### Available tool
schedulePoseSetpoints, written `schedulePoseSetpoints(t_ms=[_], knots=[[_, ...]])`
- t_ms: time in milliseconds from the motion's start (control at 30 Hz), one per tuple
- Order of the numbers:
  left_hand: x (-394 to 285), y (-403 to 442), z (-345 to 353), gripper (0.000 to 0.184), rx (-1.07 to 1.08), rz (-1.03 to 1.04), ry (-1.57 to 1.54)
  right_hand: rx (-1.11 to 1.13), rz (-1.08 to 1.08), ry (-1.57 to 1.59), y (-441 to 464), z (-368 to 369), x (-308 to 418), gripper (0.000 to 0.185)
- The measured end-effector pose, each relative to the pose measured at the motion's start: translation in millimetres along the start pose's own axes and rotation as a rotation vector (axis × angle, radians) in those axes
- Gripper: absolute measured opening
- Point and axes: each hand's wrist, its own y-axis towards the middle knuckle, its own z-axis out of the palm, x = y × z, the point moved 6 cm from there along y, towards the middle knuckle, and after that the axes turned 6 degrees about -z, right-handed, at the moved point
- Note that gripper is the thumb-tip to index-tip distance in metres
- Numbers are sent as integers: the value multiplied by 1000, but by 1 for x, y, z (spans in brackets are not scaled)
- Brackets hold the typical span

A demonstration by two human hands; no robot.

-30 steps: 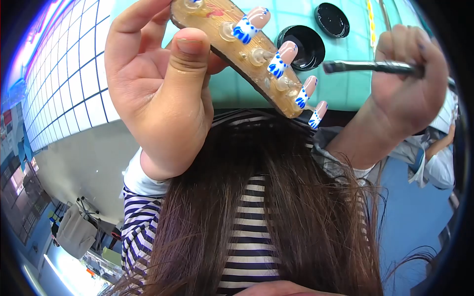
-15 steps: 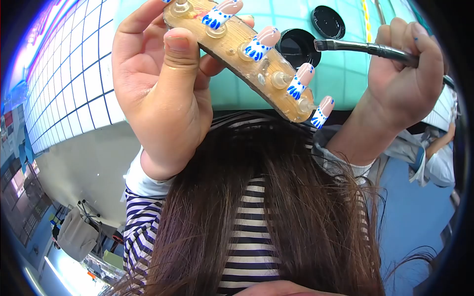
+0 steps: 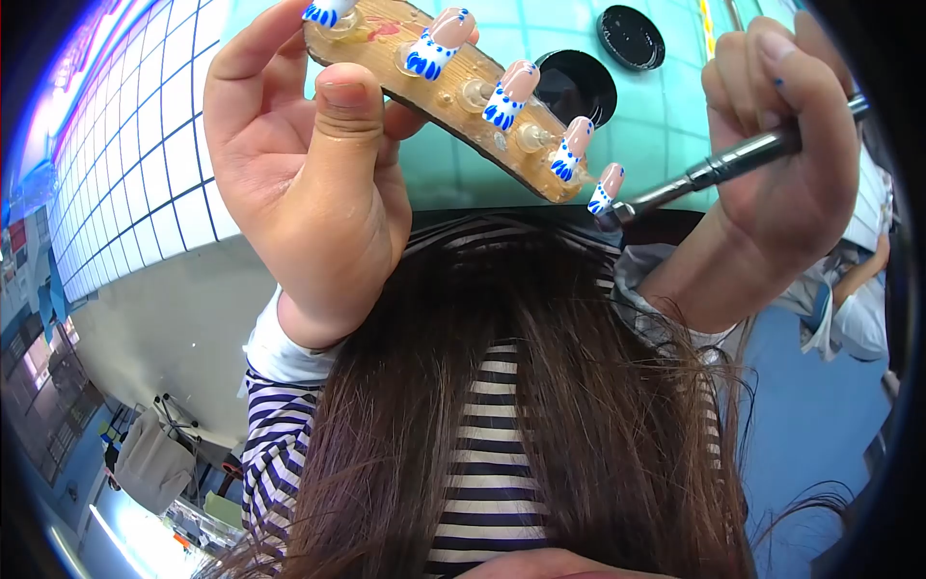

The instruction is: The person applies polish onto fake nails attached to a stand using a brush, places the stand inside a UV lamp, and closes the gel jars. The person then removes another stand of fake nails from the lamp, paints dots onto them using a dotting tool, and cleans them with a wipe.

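My left hand (image 3: 333,164) grips a wooden nail display stick (image 3: 463,111) between thumb and fingers, tilted down to the right. Several false nails stand on it on clear pegs, pink with white tips and blue painted strokes and dots. In my closed right hand (image 3: 786,125) is a nail brush (image 3: 719,174) with a dark metal handle. Its bristle end is at the lower edge of the smallest false nail (image 3: 607,189), at the stick's right end; whether they touch I cannot tell. Behind the stick sits an open black jar (image 3: 576,89).
A round black lid (image 3: 631,39) lies beyond the jar on the green mat (image 3: 453,183). White gridded tabletop (image 3: 135,164) extends to the left. Long dark hair (image 3: 405,434) hangs below my hands. Another person's arm and pale clothing (image 3: 858,309) show at far right.
The brush has swung down and left, from beside the jar to the smallest nail. My left hand has shifted the display stick slightly left and up.
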Motion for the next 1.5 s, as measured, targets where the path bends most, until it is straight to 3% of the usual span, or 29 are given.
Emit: schedulePoseSetpoints(t_ms=[67,233,267,333,433,500,600,667,733,800,900,1000,1067,1133,1200,1267,1500], knots=[[0,-1,0,36,-16,1,8,-121,-68,-173,0,-3,2,29],[-2,-1,1,35,-48,25,10,-287,-129,-166,2,-20,9,28],[-1,0,1,35,-49,24,10,-287,-127,-166,1,-21,11,28],[-4,-1,6,35,71,75,-199,5,-83,12,1,-6,11,29],[-2,-1,-1,37,-59,39,29,-10,-39,30,2,-6,1,29],[-1,-2,-2,36,-59,38,19,-152,-140,-137,3,-17,1,30],[-2,-2,-5,35,-62,34,11,-142,-133,-62,10,-38,8,30],[-2,-1,-6,35,-61,24,8,-124,-168,-75,5,-38,15,27],[-3,-1,-8,34,-102,48,0,48,-239,61,3,-20,25,24],[-3,-1,-8,34,-111,43,1,9,-208,90,-2,-19,26,21],[-2,-2,-10,35,-121,33,-3,165,-351,50,-5,-3,21,20],[0,-3,-12,35,-117,18,-32,46,-290,-23,1,-9,16,22],[-1,-2,-11,35,-118,13,-40,66,-329,-32,6,-14,15,24],[0,-1,-9,34,-219,-50,61,-63,-397,-149,7,-18,17,25],[1,0,-11,33,-179,-46,-17,-128,-431,-208,7,-22,20,27],[1,1,-11,33,-140,-42,-93,-47,-368,-55,8,-25,18,26],[1,3,-11,33,-211,-106,-70,-82,-330,211,-3,-25,24,19]])
